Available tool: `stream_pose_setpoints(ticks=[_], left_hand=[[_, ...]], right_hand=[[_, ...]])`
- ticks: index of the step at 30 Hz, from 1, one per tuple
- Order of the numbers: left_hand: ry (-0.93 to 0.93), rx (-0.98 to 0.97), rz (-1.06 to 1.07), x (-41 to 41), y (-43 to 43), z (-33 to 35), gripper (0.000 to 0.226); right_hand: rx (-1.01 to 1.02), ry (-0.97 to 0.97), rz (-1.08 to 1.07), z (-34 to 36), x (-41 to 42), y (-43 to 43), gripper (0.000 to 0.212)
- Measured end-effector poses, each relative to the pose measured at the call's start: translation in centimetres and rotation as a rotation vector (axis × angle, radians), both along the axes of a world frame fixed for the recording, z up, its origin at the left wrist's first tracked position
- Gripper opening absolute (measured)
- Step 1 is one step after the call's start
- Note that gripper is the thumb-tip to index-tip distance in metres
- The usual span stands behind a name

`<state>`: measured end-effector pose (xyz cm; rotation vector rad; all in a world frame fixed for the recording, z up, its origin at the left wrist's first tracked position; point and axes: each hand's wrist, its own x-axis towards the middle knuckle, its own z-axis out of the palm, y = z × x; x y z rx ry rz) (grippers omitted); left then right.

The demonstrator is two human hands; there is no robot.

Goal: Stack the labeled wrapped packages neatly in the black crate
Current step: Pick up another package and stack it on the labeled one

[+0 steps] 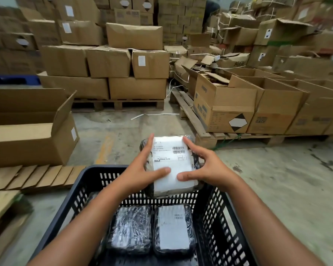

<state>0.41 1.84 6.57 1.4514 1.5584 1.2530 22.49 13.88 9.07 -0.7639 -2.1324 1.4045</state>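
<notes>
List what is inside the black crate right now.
Two wrapped packages lie side by side on the black crate floor: one label-up, one showing only wrap. The forearms cover the left corner; nothing can be told there.

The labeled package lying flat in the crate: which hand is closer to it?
Right. The right hand is above the labeled package in the crate; the left hand is farther left. Both grip the held package.

Glossy, crinkled plastic film over the packages (130, 230), matt white paper label (172, 163); perforated black plastic crate (215, 217); brown cardboard boxes (108, 61); rough, seemingly concrete floor (277, 173).
</notes>
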Motion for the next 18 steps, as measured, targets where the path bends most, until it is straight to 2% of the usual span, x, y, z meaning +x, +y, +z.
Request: stream_pose_setpoints(ticks=[3, 9, 15, 18], left_hand=[[0.139, -0.207, -0.003, 0.5, 0.2, -2.0, 0.127], [0.232, -0.497, -0.138, 1.0, 0.1, -7.1, 0.145], [0.216, -0.598, -0.184, 1.9, -0.3, -13.2, 0.151], [0.241, -0.641, -0.197, 2.1, -0.3, -15.3, 0.151]], right_hand=[[-0.041, -0.087, -0.015, -2.6, 0.4, 0.2, 0.116], [-0.176, -0.183, -0.039, -8.5, 1.6, 0.0, 0.111], [-0.289, -0.291, -0.1, -14.4, 1.3, -1.1, 0.115], [-0.347, -0.416, -0.092, -16.1, 0.2, -1.1, 0.123]])
